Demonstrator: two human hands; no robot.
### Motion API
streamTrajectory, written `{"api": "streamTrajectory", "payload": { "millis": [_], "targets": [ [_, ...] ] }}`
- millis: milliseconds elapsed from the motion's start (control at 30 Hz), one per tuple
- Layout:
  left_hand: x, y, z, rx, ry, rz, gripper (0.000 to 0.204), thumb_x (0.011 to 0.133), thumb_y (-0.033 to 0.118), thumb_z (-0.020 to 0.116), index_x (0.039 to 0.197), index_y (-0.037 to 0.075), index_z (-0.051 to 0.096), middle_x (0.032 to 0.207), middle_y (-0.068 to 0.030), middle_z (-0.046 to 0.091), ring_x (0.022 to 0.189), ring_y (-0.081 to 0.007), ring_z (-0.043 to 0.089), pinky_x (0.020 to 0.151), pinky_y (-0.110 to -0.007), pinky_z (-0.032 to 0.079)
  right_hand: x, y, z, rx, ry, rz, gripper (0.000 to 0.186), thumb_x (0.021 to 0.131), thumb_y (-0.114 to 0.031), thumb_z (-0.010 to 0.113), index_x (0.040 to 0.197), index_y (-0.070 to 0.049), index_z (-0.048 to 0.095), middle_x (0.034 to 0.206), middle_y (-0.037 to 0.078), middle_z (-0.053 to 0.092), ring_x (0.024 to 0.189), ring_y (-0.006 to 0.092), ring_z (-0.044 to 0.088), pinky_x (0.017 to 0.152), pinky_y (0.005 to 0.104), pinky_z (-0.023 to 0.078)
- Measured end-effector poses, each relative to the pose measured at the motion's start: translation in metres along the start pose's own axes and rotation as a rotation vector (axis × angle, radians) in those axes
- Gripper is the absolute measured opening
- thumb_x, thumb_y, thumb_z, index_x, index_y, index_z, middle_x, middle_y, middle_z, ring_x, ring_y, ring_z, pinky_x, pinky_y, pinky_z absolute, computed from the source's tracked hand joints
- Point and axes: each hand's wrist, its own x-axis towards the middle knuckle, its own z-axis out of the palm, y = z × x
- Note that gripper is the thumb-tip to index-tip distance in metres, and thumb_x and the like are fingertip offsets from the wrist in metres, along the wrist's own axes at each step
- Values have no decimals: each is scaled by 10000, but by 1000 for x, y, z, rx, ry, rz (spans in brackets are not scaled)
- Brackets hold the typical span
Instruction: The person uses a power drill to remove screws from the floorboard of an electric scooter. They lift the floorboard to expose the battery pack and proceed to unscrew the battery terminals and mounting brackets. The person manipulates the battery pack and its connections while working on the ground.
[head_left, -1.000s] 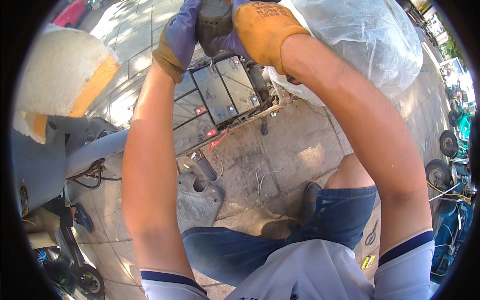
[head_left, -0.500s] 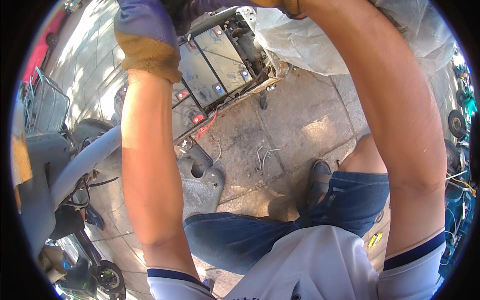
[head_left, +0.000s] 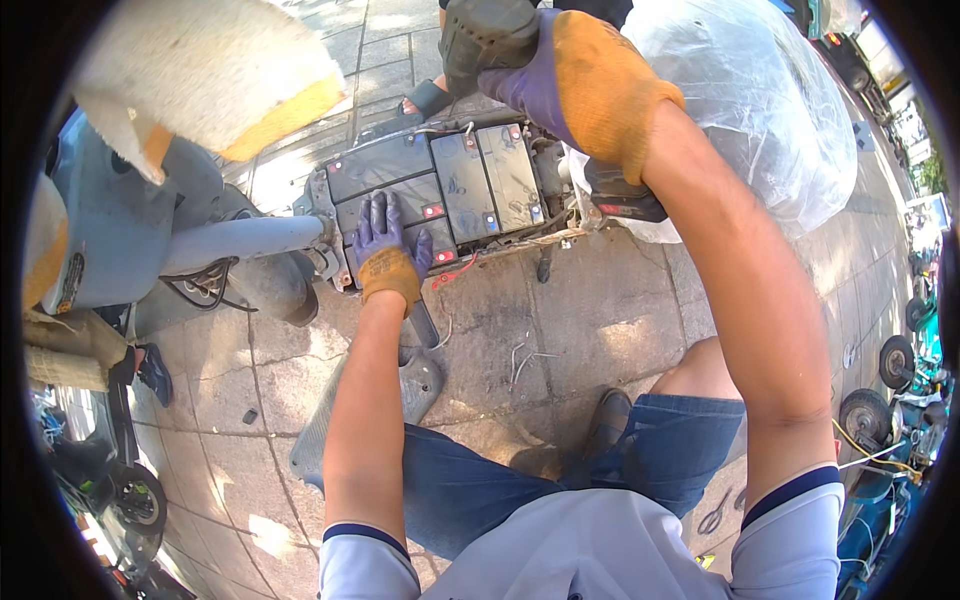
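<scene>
My right hand (head_left: 605, 85), in a purple and orange work glove, is wrapped round the handle of a dark cordless drill (head_left: 488, 42) raised over the far side of the scooter frame. The drill's battery pack shows below the wrist; its tip is hidden. My left hand (head_left: 388, 250), gloved the same way, lies flat with fingers spread on the grey scooter batteries (head_left: 465, 185). Several of these blocks sit side by side in the open frame, with red and blue terminals at their corners. A red wire (head_left: 456, 273) hangs over the near edge beside my left hand.
The scooter's front column (head_left: 245, 245) stands at left, with a padded cover (head_left: 215, 80) above it. Clear plastic sheeting (head_left: 745, 110) bulges at right. A grey plastic panel (head_left: 420, 385) and wire scraps (head_left: 525, 362) lie on the paving. Another person's foot (head_left: 412, 103) is beyond the frame.
My left hand has come down onto the batteries. The drill is now visible in my raised right hand. The view has shifted, showing more of the scooter frame.
</scene>
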Motion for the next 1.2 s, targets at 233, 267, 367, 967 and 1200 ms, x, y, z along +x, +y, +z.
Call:
{"api": "streamTrajectory", "payload": {
  "millis": [233,267,367,967,1200],
  "targets": [
    [-1,15,-2,-62,-70,-15,855,941,506,632,1648,108,366,1741,-122,290,1606,-336,239,1286,-499,230,13,0,56,322,-94,149,457,892,-435,752,1041,-4,792,894,215,776,915,374,750,853,436,567],
    [-1,14,-2,-64,-73,-8,854,941,509,630,1647,105,368,1741,-124,290,1606,-338,240,1286,-498,230,14,0,60,310,-66,144,430,904,-394,765,1059,7,783,870,177,772,822,305,736,765,406,562],
    [1,13,-1,-52,-79,-5,856,943,521,627,1640,91,376,1742,-130,285,1606,-340,244,1283,-495,236,18,-6,68,285,-25,119,387,930,-314,791,1097,34,761,823,105,763,640,169,708,586,347,550],
    [3,9,1,-53,-81,-2,862,956,540,620,1639,80,367,1734,-153,294,1592,-352,275,1281,-506,228,42,-23,72,268,-51,269,385,960,-352,773,927,31,756,730,71,667,630,181,685,566,344,535],
    [9,22,-2,-50,-103,0,836,951,495,633,1640,102,368,1720,-157,324,1582,-362,292,1286,-485,236,53,-29,88,558,-177,270,520,991,-500,674,1199,-29,739,977,124,785,780,243,747,813,406,587]
  ]
}}
